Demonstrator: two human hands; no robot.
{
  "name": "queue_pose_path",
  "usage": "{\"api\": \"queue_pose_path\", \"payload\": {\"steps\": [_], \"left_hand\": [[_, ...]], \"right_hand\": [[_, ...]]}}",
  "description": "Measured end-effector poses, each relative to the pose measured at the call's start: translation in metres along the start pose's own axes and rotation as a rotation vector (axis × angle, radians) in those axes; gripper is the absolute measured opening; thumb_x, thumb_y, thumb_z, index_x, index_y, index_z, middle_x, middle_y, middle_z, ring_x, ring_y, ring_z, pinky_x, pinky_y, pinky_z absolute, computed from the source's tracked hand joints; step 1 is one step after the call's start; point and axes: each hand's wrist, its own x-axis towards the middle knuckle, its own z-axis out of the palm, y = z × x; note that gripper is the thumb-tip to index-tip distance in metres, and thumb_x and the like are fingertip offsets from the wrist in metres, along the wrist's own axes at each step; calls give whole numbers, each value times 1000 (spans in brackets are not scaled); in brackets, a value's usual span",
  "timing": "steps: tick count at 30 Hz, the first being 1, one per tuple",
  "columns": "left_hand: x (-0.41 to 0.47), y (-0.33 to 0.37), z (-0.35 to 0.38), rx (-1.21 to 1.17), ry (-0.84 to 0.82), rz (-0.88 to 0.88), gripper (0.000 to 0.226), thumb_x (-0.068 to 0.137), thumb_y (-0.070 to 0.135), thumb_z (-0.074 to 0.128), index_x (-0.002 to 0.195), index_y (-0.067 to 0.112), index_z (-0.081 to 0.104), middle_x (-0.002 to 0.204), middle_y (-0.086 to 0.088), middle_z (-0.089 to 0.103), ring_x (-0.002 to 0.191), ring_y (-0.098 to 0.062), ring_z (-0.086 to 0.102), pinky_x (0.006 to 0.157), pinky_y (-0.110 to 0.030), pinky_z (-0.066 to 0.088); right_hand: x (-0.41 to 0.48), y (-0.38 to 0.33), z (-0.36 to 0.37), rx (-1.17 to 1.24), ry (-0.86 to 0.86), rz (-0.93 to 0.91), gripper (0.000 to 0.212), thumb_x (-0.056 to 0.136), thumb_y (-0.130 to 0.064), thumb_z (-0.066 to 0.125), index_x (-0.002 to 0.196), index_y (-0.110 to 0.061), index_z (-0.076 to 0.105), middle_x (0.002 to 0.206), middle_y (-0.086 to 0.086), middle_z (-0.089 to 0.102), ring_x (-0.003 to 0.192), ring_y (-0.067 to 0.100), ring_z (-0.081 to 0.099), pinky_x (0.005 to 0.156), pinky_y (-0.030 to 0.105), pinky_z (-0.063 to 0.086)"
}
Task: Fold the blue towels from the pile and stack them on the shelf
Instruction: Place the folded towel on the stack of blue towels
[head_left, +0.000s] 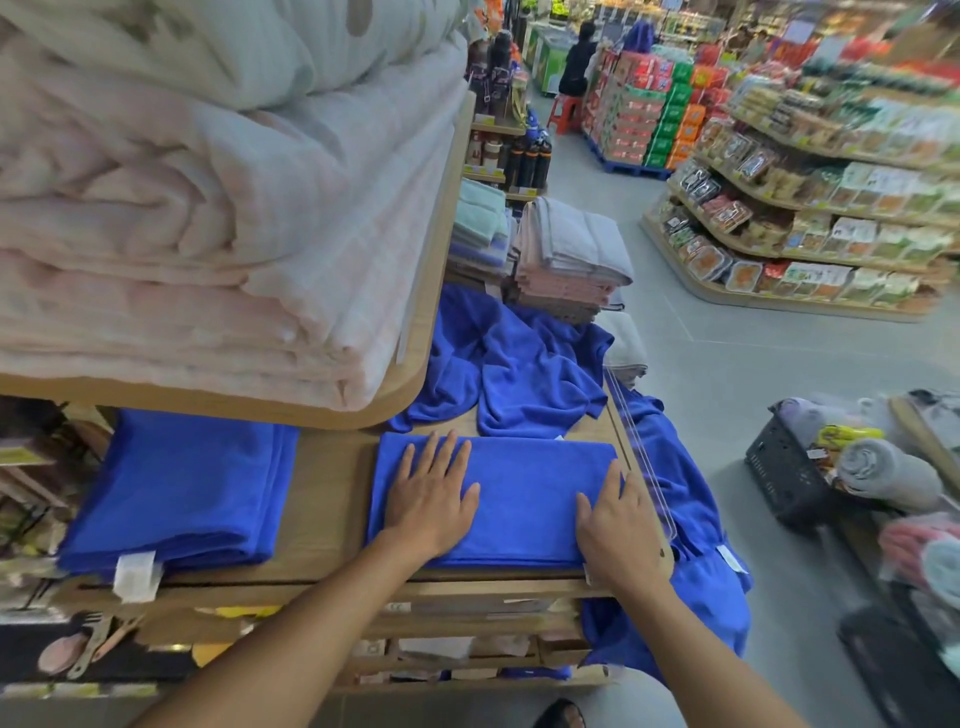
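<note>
A folded blue towel (524, 493) lies flat on the wooden shelf (327, 499) in front of me. My left hand (431, 499) presses flat on its left half, fingers spread. My right hand (615, 525) rests flat on its right end, by the shelf's edge. To the left, a stack of folded blue towels (182, 488) with a white tag sits on the same shelf. Behind the folded towel, a pile of loose blue towels (514, 364) is heaped up. More blue cloth (675, 467) hangs over the shelf's right side.
An upper shelf (426, 322) stacked with pink and white quilts overhangs on the left. Grey and pink folded towels (566, 260) stand behind the pile. A black basket (784, 478) of rolled towels sits on the floor at right. A person sits far down the aisle.
</note>
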Motion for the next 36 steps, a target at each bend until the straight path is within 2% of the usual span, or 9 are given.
{"api": "queue_pose_path", "payload": {"steps": [3, 8, 11, 14, 16, 23, 26, 29, 36], "left_hand": [[-11, 14, 0, -26, 20, 42, 78, 100, 62, 15, 163, 17, 4, 171, -1, -4, 156, -17, -12, 126, -46, -5], [-39, 38, 17, -42, -26, 65, 108, 81, 85, 0, 162, 13, -1, 170, -1, -8, 155, -16, -16, 125, -48, -10], [-39, 40, 18, -35, -13, 54, 125, 70, 97, -6, 162, 12, -3, 170, -2, -9, 155, -16, -16, 123, -50, -12], [-39, 41, 19, -32, -19, 53, 140, 58, 106, -4, 161, 12, -3, 170, -3, -9, 155, -17, -16, 121, -51, -17], [-39, 41, 19, -30, -30, 54, 142, 56, 108, 1, 161, 12, -4, 170, -3, -9, 155, -18, -17, 121, -51, -19], [-40, 40, 17, -32, -41, 67, 150, 49, 111, 5, 161, 12, -7, 170, -3, -13, 154, -18, -21, 120, -53, -19], [-40, 40, 17, -31, -34, 65, 150, 49, 111, 5, 161, 11, -8, 169, -4, -13, 154, -19, -21, 120, -52, -19], [-40, 40, 16, -21, -31, 69, 149, 51, 111, 6, 161, 11, -8, 169, -4, -13, 154, -19, -21, 120, -53, -19], [-43, 38, 18, -56, 24, 99, 139, 61, 106, 15, 162, 10, 6, 171, -5, 1, 156, -20, -11, 122, -53, -14]], "right_hand": [[0, 9, -10, -133, -18, 7, 67, 103, -25, 44, 158, 0, 15, 153, 20, 42, 135, 37, 45, 109, 39, 37], [17, 7, -27, -201, -131, 13, 43, 100, -18, 49, 137, 0, 38, 133, 19, 55, 119, 36, 56, 95, 39, 43], [29, -2, -44, -123, -251, 34, 25, 96, -9, 50, 120, 0, 51, 117, 16, 63, 105, 33, 63, 75, 35, 44], [39, -11, -59, 15, -350, 145, 11, 90, -10, 59, 101, -6, 56, 93, 10, 62, 80, 24, 59, 64, 35, 45], [40, -15, -65, 185, -385, 287, 26, 84, -17, 71, 98, -12, 49, 85, 1, 52, 71, 15, 49, 56, 29, 40], [44, -9, -63, 723, -366, 534, 74, 85, -39, 79, 144, -8, 46, 147, 9, 47, 129, 35, 48, 93, 42, 42], [43, -6, -71, 848, -361, 523, 58, 82, -37, 79, 131, -12, 59, 132, 9, 61, 115, 33, 60, 96, 45, 51], [40, -14, -88, 885, -360, 313, 24, 85, -21, 74, 108, -18, 71, 112, 10, 75, 99, 30, 72, 93, 50, 59], [28, -82, -131, 829, -357, 4, 43, 75, -33, 73, 117, -29, 65, 104, 7, 74, 94, 29, 74, 81, 49, 62]]}}
